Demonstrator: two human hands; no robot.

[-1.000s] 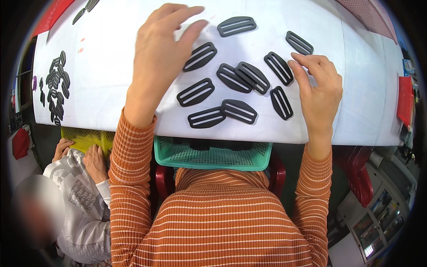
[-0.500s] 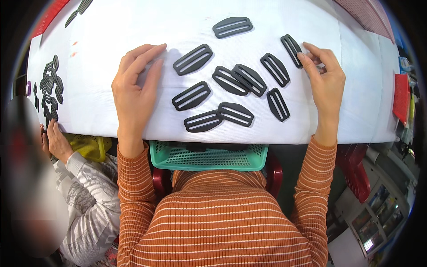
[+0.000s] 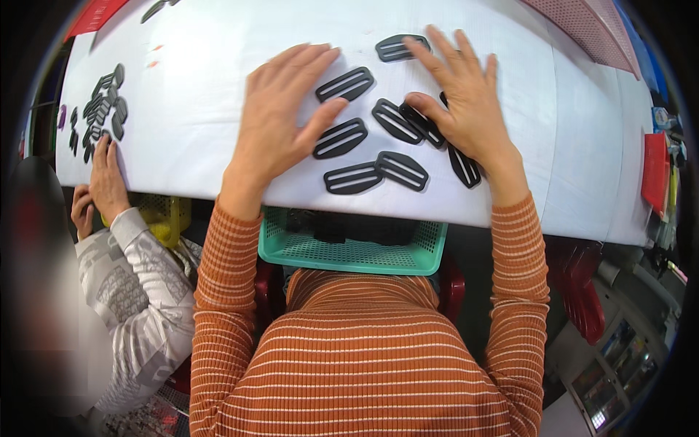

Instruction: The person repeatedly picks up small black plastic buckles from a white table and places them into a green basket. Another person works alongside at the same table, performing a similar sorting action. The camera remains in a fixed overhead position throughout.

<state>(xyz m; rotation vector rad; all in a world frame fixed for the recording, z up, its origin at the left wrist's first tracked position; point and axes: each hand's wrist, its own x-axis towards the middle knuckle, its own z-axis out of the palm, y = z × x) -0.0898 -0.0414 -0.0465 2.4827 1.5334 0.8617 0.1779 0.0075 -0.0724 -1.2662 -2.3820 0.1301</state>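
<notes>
Several black slotted strap buckles (image 3: 403,170) lie loose on the white table (image 3: 196,109) in front of me, some overlapping. My left hand (image 3: 277,109) is open at the left of the group, its fingertips and thumb close to two of the left-hand buckles (image 3: 341,138). With its fingers spread, my right hand (image 3: 466,98) is over the right side of the group and hides some buckles underneath. Its index fingertip is at the far buckle (image 3: 393,48); its thumb is by the overlapping middle buckles (image 3: 397,121). Whether either hand touches a buckle is hard to tell.
A green perforated basket (image 3: 349,255) with dark contents sits at my lap below the table edge. On the left, a co-worker's hand (image 3: 109,178) reaches to another heap of black buckles (image 3: 102,102). A pink perforated basket (image 3: 593,33) stands at the far right, a red one (image 3: 91,16) far left.
Both hands have moved inward toward the buckles. My right hand has left the right-hand buckle and spread over the group. The right-hand buckles have shifted inward, partly under it.
</notes>
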